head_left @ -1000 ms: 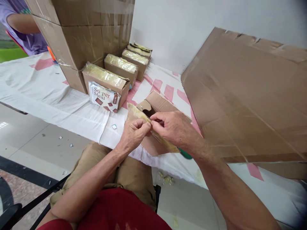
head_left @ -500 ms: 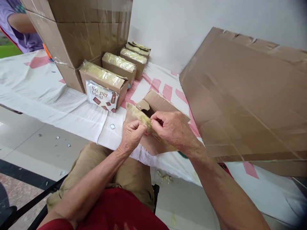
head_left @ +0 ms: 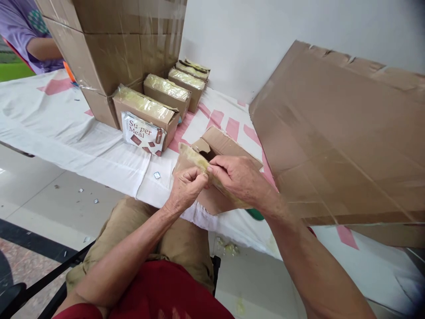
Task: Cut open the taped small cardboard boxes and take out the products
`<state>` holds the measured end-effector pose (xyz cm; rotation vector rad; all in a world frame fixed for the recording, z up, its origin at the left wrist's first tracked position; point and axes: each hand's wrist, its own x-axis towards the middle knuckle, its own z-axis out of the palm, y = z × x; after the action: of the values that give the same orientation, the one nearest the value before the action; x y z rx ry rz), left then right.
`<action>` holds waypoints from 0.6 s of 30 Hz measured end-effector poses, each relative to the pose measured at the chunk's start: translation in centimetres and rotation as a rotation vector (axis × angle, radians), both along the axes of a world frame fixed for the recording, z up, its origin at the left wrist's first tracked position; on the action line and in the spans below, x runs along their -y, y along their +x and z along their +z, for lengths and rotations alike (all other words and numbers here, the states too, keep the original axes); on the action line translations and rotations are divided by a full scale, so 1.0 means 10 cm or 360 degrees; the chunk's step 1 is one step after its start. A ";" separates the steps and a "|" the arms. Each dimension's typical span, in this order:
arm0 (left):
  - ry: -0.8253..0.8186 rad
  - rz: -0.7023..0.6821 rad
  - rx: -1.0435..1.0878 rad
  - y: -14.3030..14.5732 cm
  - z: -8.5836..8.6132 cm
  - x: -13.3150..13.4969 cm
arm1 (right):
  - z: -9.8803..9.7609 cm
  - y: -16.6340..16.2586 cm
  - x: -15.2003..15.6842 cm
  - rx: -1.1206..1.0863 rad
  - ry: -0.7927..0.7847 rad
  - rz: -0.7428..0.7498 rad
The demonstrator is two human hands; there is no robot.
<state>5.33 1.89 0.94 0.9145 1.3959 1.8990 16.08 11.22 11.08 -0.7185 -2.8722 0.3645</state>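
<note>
A small open cardboard box (head_left: 217, 141) lies at the near edge of the white-clothed table (head_left: 83, 146), one flap coated with yellowish old tape (head_left: 192, 156). My left hand (head_left: 186, 190) and my right hand (head_left: 237, 177) meet at that flap. Both pinch the strip of tape on its edge, fingertips close together. The right hand's palm rests over the box's near side and hides it.
A row of small taped boxes (head_left: 166, 91) runs toward the wall, a "Super Meal" packet (head_left: 143, 133) leaning on the nearest. Large stacked cartons (head_left: 113, 48) stand behind them. A big flattened cardboard sheet (head_left: 338, 133) leans at right. Another person's arm (head_left: 43, 46) shows far left.
Both hands have stayed pinched on the taped flap, shifting only slightly. The person at far left has moved their arm a little.
</note>
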 end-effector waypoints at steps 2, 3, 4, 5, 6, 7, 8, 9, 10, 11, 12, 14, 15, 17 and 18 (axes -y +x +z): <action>-0.0019 0.0039 -0.0008 0.01 -0.02 -0.02 | -0.05 -0.03 -0.02 0.0001 0.0018 0.0018; -0.0023 0.0058 -0.0006 0.02 -0.04 -0.03 | -0.07 -0.05 -0.04 -0.0024 0.0006 0.0019; -0.0021 0.0074 0.0002 0.03 -0.07 -0.03 | -0.09 -0.05 -0.06 -0.0055 -0.0010 0.0013; -0.0017 0.0087 0.0016 0.03 -0.11 -0.03 | -0.11 -0.04 -0.09 -0.0085 -0.0020 -0.0001; -0.0015 0.0103 0.0039 0.04 -0.15 -0.01 | -0.11 -0.03 -0.14 -0.0114 -0.0017 -0.0027; -0.0022 0.0122 0.0073 0.04 -0.20 0.02 | -0.10 0.00 -0.19 -0.0148 -0.0001 -0.0070; -0.0038 0.0140 0.0110 0.04 -0.26 0.06 | -0.09 0.03 -0.24 -0.0187 0.0027 -0.0128; -0.0058 0.0153 0.0144 0.04 -0.31 0.11 | -0.07 0.06 -0.29 -0.0230 0.0064 -0.0196; -0.0071 0.0151 0.0165 0.04 -0.36 0.18 | -0.04 0.09 -0.34 -0.0272 0.0102 -0.0259; -0.0068 0.0128 0.0172 0.03 -0.41 0.24 | -0.02 0.12 -0.37 -0.0304 0.0130 -0.0305; -0.0046 0.0090 0.0165 0.01 -0.44 0.30 | -0.01 0.13 -0.39 -0.0309 0.0135 -0.0319; 0.0025 -0.0003 0.0120 -0.03 -0.45 0.40 | 0.00 0.11 -0.38 -0.0236 0.0080 -0.0267; 0.0057 -0.0048 0.0095 -0.05 -0.44 0.44 | 0.00 0.09 -0.36 -0.0186 0.0035 -0.0225; 0.0080 -0.0125 0.0047 -0.10 -0.38 0.47 | 0.01 0.06 -0.27 -0.0181 -0.0018 -0.0166; 0.0074 -0.0151 0.0027 -0.12 -0.35 0.49 | 0.02 0.06 -0.21 -0.0267 -0.0007 -0.0158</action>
<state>4.16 -2.97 -2.52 0.9674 1.2809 1.8707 16.69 13.37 11.28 -0.7881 -2.6683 0.3975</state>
